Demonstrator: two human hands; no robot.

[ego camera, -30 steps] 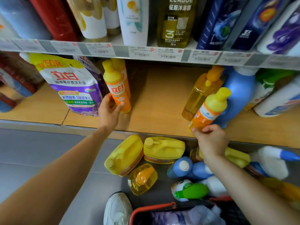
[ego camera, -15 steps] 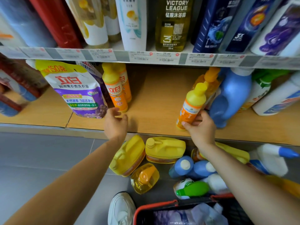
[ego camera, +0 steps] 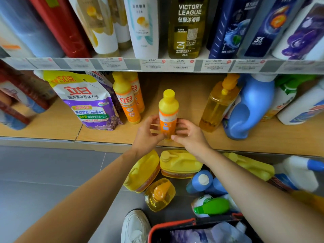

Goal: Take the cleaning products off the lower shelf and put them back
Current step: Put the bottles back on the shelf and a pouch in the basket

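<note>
Orange detergent bottle point(ego camera: 168, 111) with yellow cap stands upright on lower shelf point(ego camera: 52, 127), mid-shelf, close to front edge. Left hand point(ego camera: 147, 134) and right hand point(ego camera: 190, 137) both grip its lower half, fingers curled round it from either side. Left of it, further back: two matching orange bottles point(ego camera: 127, 104), one behind the other, then purple-white refill pouch point(ego camera: 87, 102) leaning just beside them. Right of it: clear amber pump bottle point(ego camera: 217, 109), just beside blue jug point(ego camera: 250, 111); further right, green-capped spray bottle point(ego camera: 285, 95) and white container point(ego camera: 305, 109) toward right edge. On floor below shelf front edge: yellow jugs point(ego camera: 178, 163) on their sides, small amber pump bottle point(ego camera: 160, 194) lying down, blue bottles point(ego camera: 201, 181), green-capped bottle point(ego camera: 211, 206), white bottle with blue cap point(ego camera: 299, 172). Red-rimmed basket point(ego camera: 175, 223) at bottom of view, white shoe point(ego camera: 135, 225) just left of it. Upper shelf point(ego camera: 133, 64) has price tags along front edge, tall bottles standing on it.
</note>
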